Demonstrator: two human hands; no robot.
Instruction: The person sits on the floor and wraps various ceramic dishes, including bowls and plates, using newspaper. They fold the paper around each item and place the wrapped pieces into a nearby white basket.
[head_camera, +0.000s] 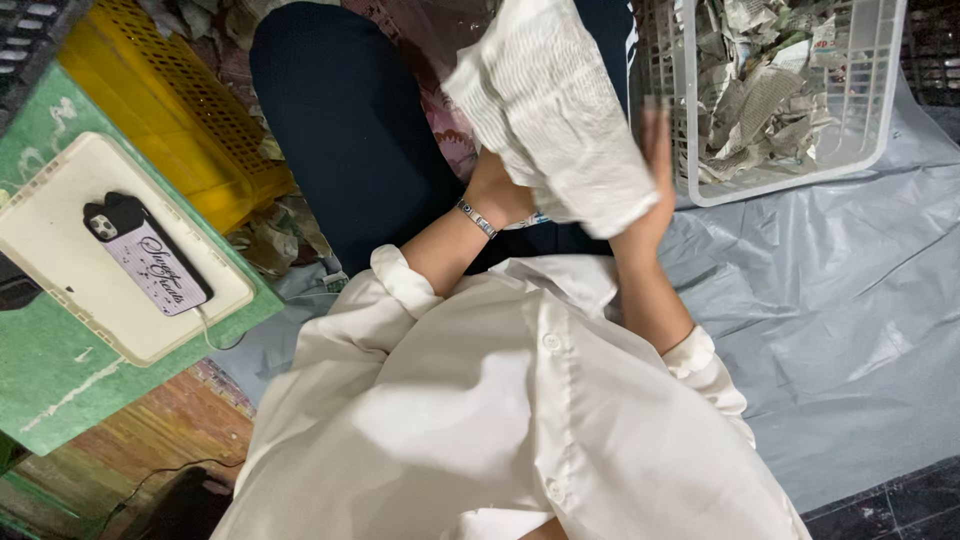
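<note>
- Between both hands, above the lap: a crumpled sheet of newsprint (548, 110), pale, creased all over, fine printed lines across it, held up near chest height.
- Left hand (497, 190), metal bracelet (477, 217) at the wrist: mostly hidden behind the sheet, grip apparently closed on its lower edge.
- Right hand (655, 175): blurred, palm flat against the sheet's right side, fingers extended upward; pressing rather than pinching, exact grip cannot tell.
- Step judged: handling 1 sheet, seemingly crumpling or flattening it; next move calls for firmer hold on both sides, since thin paper tears easily.
- Just beyond the right hand: white plastic lattice basket (880, 110), full of crumpled newspaper scraps.
- Underneath: grey plastic sheeting (850, 330), smooth, wrinkled.
- Far left: yellow perforated crate (180, 130); phone (147, 253) on a cream tray (60, 270).
</note>
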